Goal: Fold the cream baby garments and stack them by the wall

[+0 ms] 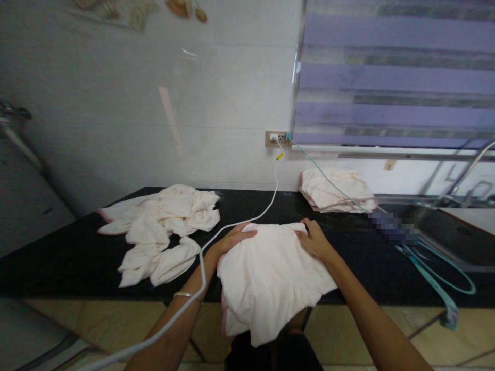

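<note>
Where both hands meet the cloth: near edge of the black counter (46, 268).
Left hand (232, 240): laid nearly flat, fingers extended, pressing the top left edge of the pale towel (266, 278).
Right hand (315, 240): fingers curled, pinching the towel's top right edge.
Pale towel: spread on the counter, lower part hanging over the front edge.
White cable (247, 220): crosses the left wrist.
Loose towels (162, 232): heaped at left.
Folded stack (334, 190): against the wall.

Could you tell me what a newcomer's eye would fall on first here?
Both hands, the left hand and the right hand, press on a pale cloth draped over the black counter's front edge. A loose heap of cloths lies to the left, a folded stack at the back right.
</note>
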Motion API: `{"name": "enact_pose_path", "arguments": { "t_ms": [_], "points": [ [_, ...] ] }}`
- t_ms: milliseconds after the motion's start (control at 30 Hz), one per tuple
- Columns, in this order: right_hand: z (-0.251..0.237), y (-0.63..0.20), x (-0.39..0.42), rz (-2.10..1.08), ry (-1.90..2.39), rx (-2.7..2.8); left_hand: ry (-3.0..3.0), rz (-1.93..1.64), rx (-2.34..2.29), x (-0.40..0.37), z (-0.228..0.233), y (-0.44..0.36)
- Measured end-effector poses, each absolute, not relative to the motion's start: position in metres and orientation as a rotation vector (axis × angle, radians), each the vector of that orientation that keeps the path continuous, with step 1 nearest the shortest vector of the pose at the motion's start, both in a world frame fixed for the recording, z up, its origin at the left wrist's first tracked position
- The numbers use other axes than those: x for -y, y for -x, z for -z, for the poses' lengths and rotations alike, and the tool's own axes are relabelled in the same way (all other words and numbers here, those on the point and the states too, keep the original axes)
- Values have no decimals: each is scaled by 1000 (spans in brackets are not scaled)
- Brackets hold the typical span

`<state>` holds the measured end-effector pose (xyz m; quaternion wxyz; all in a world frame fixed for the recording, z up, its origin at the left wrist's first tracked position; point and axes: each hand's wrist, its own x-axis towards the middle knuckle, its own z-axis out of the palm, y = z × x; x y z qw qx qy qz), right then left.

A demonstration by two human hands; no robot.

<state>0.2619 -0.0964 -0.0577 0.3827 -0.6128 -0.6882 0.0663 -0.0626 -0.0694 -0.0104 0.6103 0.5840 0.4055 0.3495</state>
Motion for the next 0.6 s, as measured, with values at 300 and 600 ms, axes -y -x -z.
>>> {"name": "enact_pose_path", "arguments": {
  "t_ms": [300, 600],
  "points": [
    [46, -252, 106, -192, 1364, 1719, -1314, -779, -961, 71, 6, 65],
    [45, -248, 103, -275, 1415, 1659, -1369, -804, -889, 74, 1, 62]
  ]
}}
